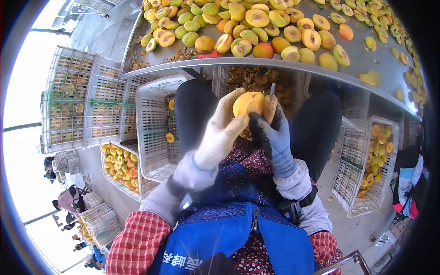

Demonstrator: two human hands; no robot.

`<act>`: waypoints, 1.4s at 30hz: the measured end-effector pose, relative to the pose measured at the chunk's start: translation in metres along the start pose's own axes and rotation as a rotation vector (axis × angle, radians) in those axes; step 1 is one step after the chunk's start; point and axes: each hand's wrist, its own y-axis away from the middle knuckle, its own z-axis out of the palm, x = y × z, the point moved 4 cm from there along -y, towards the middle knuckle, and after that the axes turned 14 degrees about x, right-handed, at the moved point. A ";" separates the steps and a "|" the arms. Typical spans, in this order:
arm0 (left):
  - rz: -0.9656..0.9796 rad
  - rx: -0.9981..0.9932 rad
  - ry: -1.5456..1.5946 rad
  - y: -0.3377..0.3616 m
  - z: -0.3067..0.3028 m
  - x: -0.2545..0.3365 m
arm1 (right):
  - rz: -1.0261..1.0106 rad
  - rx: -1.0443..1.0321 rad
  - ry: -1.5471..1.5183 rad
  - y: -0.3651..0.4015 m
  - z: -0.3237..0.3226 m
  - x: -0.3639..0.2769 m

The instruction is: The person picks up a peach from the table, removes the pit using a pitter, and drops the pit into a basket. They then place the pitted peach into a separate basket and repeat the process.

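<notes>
Fruit halves (pixel 256 27) already crowd the worktop (pixel 385 62); above the lap, the left hand (pixel 221 132) curls round a yellow fruit (pixel 248 104), the right hand (pixel 276 134) grips a knife (pixel 271 100) splitting it; a crate (pixel 120 168) holds more.

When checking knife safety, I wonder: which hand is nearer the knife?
Right. The right hand grips the knife, blade against the fruit; the left hand holds the fruit from its other side, off the blade.
</notes>
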 end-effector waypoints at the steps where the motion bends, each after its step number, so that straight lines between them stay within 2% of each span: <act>1: -0.046 -0.065 -0.003 -0.003 -0.009 0.008 | 0.017 -0.055 0.061 -0.002 -0.003 -0.009; 2: -0.094 -0.126 -0.008 -0.007 -0.020 0.018 | 0.038 -0.111 0.122 -0.002 -0.003 -0.016; 3: -0.231 -0.159 -0.282 -0.009 -0.028 0.031 | -0.089 -0.221 0.283 -0.001 0.004 -0.024; 6: -0.137 -0.250 -0.380 -0.018 -0.031 0.012 | -0.463 -0.384 0.737 0.006 0.023 -0.038; 7: -0.111 -0.156 -0.277 -0.015 -0.029 0.015 | -0.542 -0.280 0.745 0.005 0.020 -0.036; 9: -0.121 0.006 -0.198 -0.013 -0.034 0.022 | -0.386 -0.161 0.673 0.011 0.018 -0.036; 10: -0.128 0.090 -0.157 -0.011 -0.038 0.023 | -0.433 -0.174 0.746 0.017 0.017 -0.034; 11: -0.106 0.108 -0.087 -0.009 -0.036 0.024 | -0.482 -0.184 0.818 0.023 0.016 -0.032; 14: -0.071 0.105 0.065 -0.007 -0.032 0.016 | -0.833 -0.268 1.127 0.041 0.028 -0.031; 15: -0.048 0.119 0.051 -0.005 -0.030 0.016 | -0.895 -0.239 1.117 0.040 0.030 -0.033; 21: 0.121 0.181 -0.103 0.004 -0.026 0.022 | -0.861 -0.274 1.240 0.042 0.035 -0.037; 26: 0.256 0.231 -0.225 0.007 -0.023 0.023 | -0.687 -0.373 1.259 0.035 0.025 -0.024; 30: 0.128 0.257 -0.284 0.003 -0.026 0.012 | -0.472 -0.375 1.179 0.035 0.018 -0.006; 35: 0.003 0.163 -0.520 -0.005 -0.027 0.004 | -0.419 -0.338 1.058 0.036 0.003 0.017; 39: 0.059 0.005 -0.801 -0.017 -0.022 0.001 | -0.322 -0.346 1.014 0.036 -0.011 0.029; 42: 0.115 -0.009 -0.879 -0.022 -0.016 0.005 | -0.119 -0.290 0.995 0.036 -0.006 0.020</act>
